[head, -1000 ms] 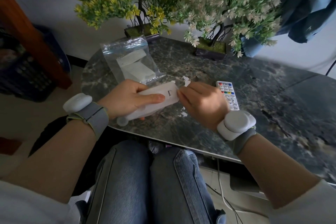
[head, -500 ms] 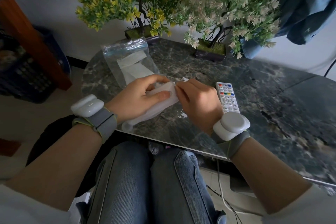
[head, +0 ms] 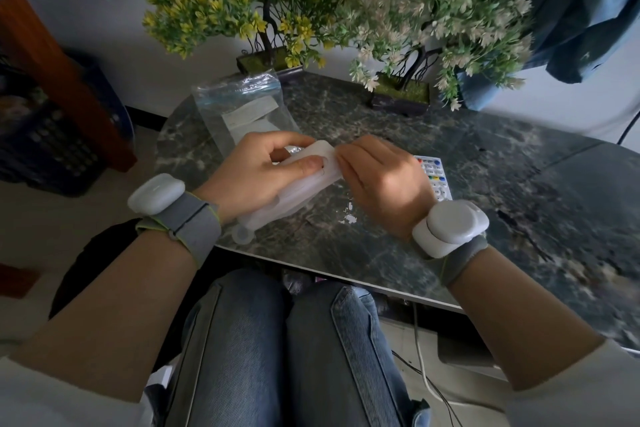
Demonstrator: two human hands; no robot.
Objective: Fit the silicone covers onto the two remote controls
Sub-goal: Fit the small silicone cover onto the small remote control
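Nearest: knees in blue jeans under the marble table edge. Left hand is wrapped around a white remote in its translucent silicone cover, thumb pressed on top; the cover's loop end hangs past the table edge. Right hand pinches the far end of the cover, fingers curled shut on it. Second remote (coloured buttons, bare) lies flat just behind the right wrist, which partly hides it. Further back: clear plastic bag behind the left hand, then yellow bonsai and white bonsai. Versus 0.5 s ago: same grips, both hands slightly closer together and further over the table.
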